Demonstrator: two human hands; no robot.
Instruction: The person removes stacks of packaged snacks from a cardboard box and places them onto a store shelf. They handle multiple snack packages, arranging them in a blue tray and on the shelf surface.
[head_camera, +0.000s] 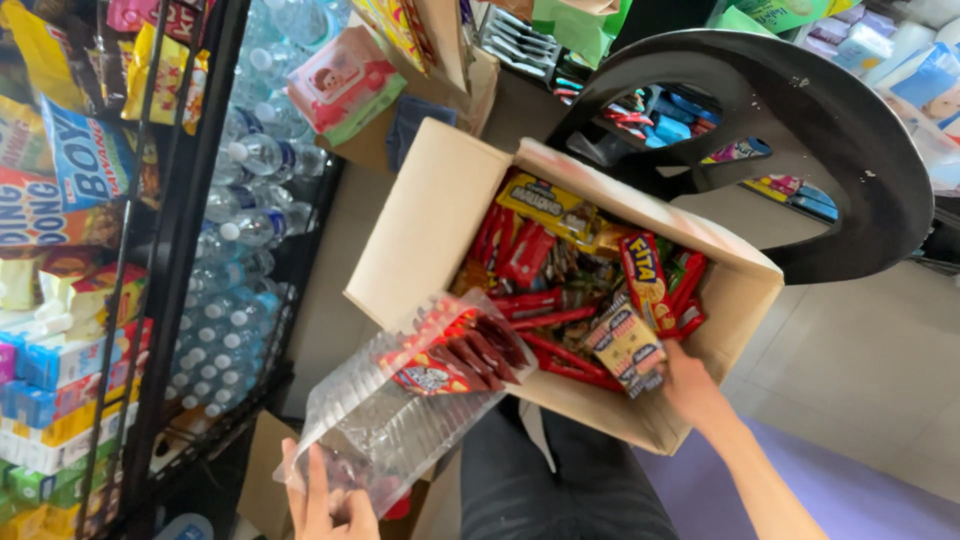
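An open cardboard box (430, 225) rests on my lap, filled with several red and yellow snack packets. My right hand (688, 388) reaches over the box's near edge and grips a brown-and-yellow snack packet (627, 345) inside it. My left hand (325, 495) holds the lower end of a clear ribbed plastic tray (385, 425). Several small red packets (460, 350) sit in the tray's upper end, next to the box's left corner.
A black wire rack (170, 250) with snack bags and cartons stands at left. Packs of water bottles (240, 230) lie on the floor beside it. A black chair back (830, 130) rises behind the box. Tiled floor and a purple mat are at right.
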